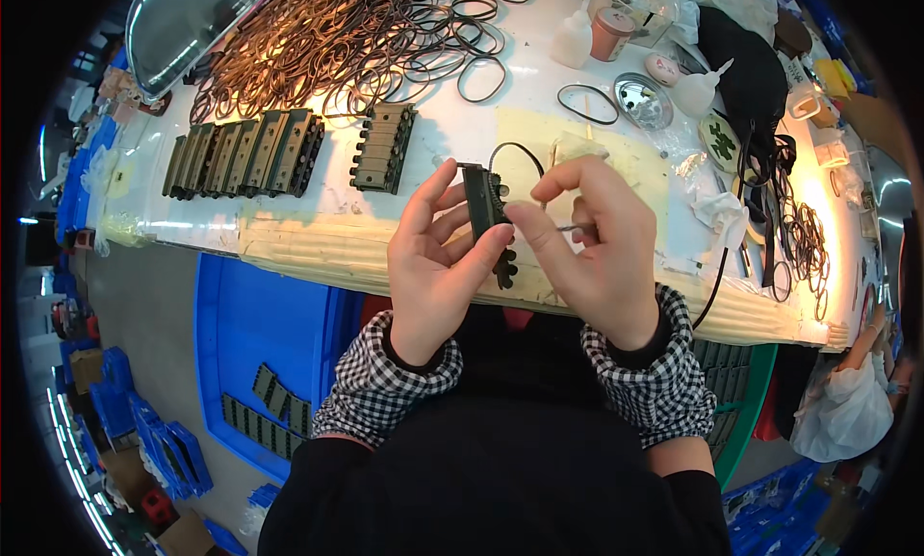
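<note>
My left hand (428, 286) is closed on a dark green, narrow block with a row of small wheels (478, 205), held upright above the table's front edge. Its wheels face my right hand (611, 253), whose thumb and forefinger are pinched around a thin black rubber loop (520, 147). The loop arches from the top of the wheeled block over to my right fingers. Part of it is hidden behind the hand. My right thumb tip is right beside the wheels; whether it touches them I cannot tell.
Left on the white table stand a row of similar green wheeled blocks (241, 156) and a separate group (383, 150). Behind lies a heap of rubber loops (308, 41). At right are a metal dish (642, 99) and squeeze bottles. Below are a blue bin (260, 306) and a green bin (758, 402).
</note>
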Available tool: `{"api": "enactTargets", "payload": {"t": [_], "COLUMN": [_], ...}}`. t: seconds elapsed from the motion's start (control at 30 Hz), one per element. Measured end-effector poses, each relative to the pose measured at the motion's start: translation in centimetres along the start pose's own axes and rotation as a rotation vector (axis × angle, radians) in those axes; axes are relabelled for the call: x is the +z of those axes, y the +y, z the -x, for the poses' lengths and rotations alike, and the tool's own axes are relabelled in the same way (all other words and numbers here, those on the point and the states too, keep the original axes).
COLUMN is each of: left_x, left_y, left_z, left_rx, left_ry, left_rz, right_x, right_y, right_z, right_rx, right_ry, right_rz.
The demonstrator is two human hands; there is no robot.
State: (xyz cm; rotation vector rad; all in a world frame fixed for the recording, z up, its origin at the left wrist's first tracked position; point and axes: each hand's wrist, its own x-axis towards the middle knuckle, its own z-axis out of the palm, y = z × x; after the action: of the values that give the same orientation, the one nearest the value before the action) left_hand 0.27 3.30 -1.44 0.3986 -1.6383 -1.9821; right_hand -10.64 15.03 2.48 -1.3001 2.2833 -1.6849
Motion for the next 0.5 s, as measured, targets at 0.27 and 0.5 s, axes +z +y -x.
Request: {"api": "enactTargets", "payload": {"t": [0.27, 0.5], "left_x": [0.4, 0.8], "left_y": [-1.6, -1.7], "left_z": [0.2, 0.5], "left_rx": [0.197, 0.225], "left_ry": [0.111, 0.128], "left_rz": [-0.276, -0.337], "right_x": [1.3, 1.2], "right_y": [0.6, 0.4], "right_z": [1.1, 0.6], "right_rx": [0.177, 0.298], "right_ry": [-0.075, -0.123], "right_rz": [-0.207, -0.406]}}
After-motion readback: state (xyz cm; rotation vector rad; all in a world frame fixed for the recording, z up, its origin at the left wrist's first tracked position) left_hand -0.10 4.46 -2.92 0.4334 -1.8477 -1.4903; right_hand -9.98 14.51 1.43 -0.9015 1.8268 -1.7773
